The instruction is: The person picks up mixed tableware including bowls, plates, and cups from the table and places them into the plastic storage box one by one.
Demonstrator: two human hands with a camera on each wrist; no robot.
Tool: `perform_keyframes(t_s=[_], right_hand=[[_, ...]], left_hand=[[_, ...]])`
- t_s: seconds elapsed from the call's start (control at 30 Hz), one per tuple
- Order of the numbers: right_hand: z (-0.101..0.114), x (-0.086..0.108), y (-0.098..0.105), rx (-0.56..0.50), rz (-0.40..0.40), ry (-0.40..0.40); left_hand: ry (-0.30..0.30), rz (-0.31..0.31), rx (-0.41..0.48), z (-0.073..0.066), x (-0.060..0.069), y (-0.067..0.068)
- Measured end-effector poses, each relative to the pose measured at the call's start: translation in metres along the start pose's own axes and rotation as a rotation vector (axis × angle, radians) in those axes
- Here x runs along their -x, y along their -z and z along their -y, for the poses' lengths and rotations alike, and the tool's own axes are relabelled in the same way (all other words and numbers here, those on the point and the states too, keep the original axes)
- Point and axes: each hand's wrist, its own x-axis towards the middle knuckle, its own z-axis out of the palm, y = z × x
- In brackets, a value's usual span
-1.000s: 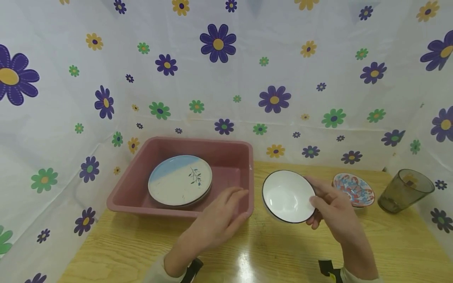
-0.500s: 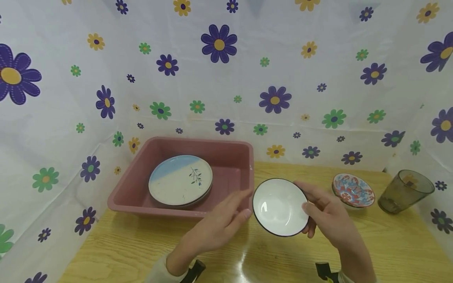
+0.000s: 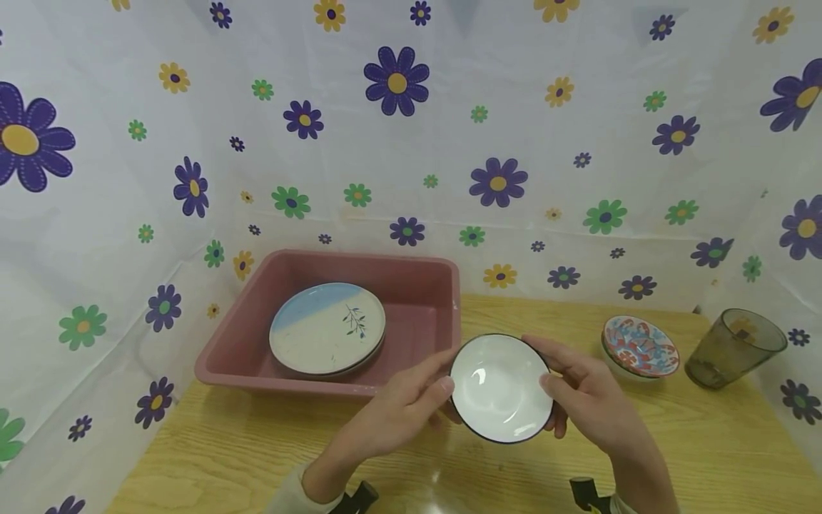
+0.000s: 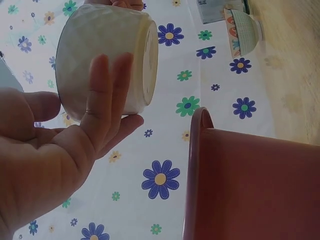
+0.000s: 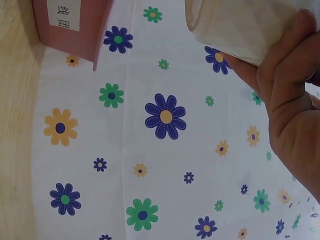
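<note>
A white bowl with a dark rim is held above the table in the head view, its inside tilted toward me. My left hand holds its left side, thumb at the rim. In the left wrist view, the fingers of that hand spread under the bowl's faceted outer wall. My right hand grips the opposite side, thumb on the rim and fingers behind. Part of the bowl and the right hand's curled fingers show in the right wrist view.
Left of the hands stands a pink basin holding a blue-and-white plate on top of other dishware. At the right, a red-and-blue patterned bowl sits stacked on a pale green bowl. Beside them is a tinted glass.
The white bowl has come left and nearer to me in my right hand. My left hand has moved slightly right and now holds the bowl's left side. The basin and other dishes are unmoved.
</note>
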Motion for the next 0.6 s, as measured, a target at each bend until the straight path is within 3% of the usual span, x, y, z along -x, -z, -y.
perform_keyframes(t_s=[0.23, 0.6], right_hand=[[-0.0002, 0.0002, 0.0004, -0.005, 0.019, 0.028], [-0.0011, 0.0018, 0.0022, 0.001, 0.024, 0.036]], left_hand=[[0.042, 0.048, 0.094, 0.0005, 0.0, -0.0004], [0.052, 0.149, 0.241, 0.0023, -0.0011, 0.0]])
